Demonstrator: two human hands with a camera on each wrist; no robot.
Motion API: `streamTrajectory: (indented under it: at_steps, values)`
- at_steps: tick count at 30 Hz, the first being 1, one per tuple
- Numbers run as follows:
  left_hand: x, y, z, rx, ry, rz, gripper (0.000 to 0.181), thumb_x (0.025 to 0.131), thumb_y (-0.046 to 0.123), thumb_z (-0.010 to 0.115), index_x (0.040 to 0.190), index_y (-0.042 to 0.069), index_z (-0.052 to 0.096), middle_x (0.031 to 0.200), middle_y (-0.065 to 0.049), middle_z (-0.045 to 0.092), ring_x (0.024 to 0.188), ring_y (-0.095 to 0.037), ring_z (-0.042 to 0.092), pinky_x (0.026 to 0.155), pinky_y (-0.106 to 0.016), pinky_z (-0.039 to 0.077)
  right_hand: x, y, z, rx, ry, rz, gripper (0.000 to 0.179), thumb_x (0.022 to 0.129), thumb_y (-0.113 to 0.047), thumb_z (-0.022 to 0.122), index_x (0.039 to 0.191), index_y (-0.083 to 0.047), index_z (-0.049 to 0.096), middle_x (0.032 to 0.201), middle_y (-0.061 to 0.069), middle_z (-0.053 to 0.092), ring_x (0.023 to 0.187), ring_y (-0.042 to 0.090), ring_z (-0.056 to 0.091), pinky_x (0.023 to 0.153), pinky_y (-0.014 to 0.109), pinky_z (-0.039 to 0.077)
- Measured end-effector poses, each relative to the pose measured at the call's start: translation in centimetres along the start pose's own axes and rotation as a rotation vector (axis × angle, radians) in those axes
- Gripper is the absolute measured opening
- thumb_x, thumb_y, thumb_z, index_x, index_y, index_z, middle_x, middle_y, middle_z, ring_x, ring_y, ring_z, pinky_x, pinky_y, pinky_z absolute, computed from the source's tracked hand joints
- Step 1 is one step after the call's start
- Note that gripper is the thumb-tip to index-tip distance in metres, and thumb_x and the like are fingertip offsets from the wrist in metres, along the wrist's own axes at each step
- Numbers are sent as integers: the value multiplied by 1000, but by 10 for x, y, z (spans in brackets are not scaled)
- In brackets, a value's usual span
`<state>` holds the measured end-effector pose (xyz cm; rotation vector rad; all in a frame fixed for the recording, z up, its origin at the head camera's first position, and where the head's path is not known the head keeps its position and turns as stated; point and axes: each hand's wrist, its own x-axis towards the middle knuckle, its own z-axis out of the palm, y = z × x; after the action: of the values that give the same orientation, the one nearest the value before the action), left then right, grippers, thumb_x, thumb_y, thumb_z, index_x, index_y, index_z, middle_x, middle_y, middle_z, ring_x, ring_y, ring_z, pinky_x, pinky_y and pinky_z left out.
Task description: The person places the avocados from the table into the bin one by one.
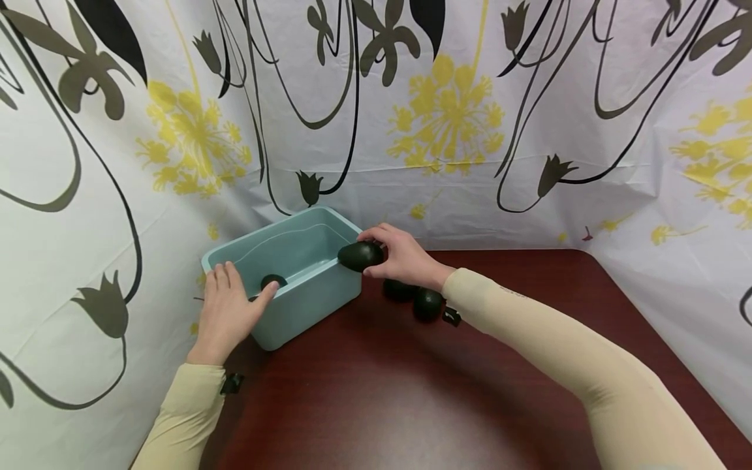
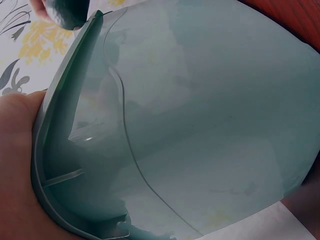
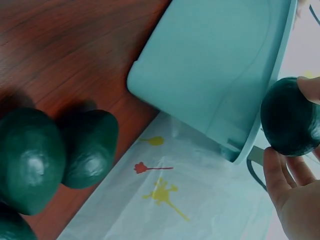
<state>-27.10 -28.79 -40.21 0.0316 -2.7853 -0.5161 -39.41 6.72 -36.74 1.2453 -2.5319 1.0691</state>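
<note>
Avocado (image 1: 356, 256) grasped between thumb and fingers of the right hand (image 1: 402, 254), at the right end of a pale teal plastic bin (image 1: 317, 307), overlapping the rim in the head view; cannot tell whether touching it. Left hand (image 1: 229, 303) laid over the opposite end of the bin, fingers extended, thumb spread across the near long edge. Inside, near that thumb, another dark avocado (image 1: 273, 281), partly hidden. On the reddish-brown bench (image 1: 364, 391), near the bin, three more avocados (image 3: 30, 160), clustered together. Behind, a white cloth (image 1: 376, 140) printed with yellow blossoms and grey stems.
</note>
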Motion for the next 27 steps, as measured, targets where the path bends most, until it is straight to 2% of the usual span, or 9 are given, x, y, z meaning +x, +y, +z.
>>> streamTrajectory:
  at_steps: [7, 17, 27]
  values:
    - [1, -1, 2, 2, 9, 3, 115, 95, 75, 38, 154, -15, -1, 158, -41, 0, 146, -56, -1, 113, -68, 12, 13, -3, 1, 22, 1, 22, 54, 84, -33, 84, 132, -28, 60, 119, -11, 53, 106, 9, 53, 91, 32, 50]
    - [1, -1, 0, 2, -2, -7, 115, 95, 76, 38, 154, -14, -2, 159, -40, -2, 146, -57, -2, 112, -69, 13, 30, -7, 8, 27, 14, 29, 54, 84, -36, 83, 132, -29, 60, 120, -11, 54, 107, 9, 52, 88, 30, 51]
    - [1, 0, -1, 7, -2, -7, 115, 95, 76, 38, 154, -15, -1, 159, -40, -1, 146, -57, -1, 112, -69, 13, 51, -11, 16, -21, 12, 46, 60, 85, -37, 82, 138, -22, 59, 122, -4, 55, 108, 12, 54, 88, 32, 49]
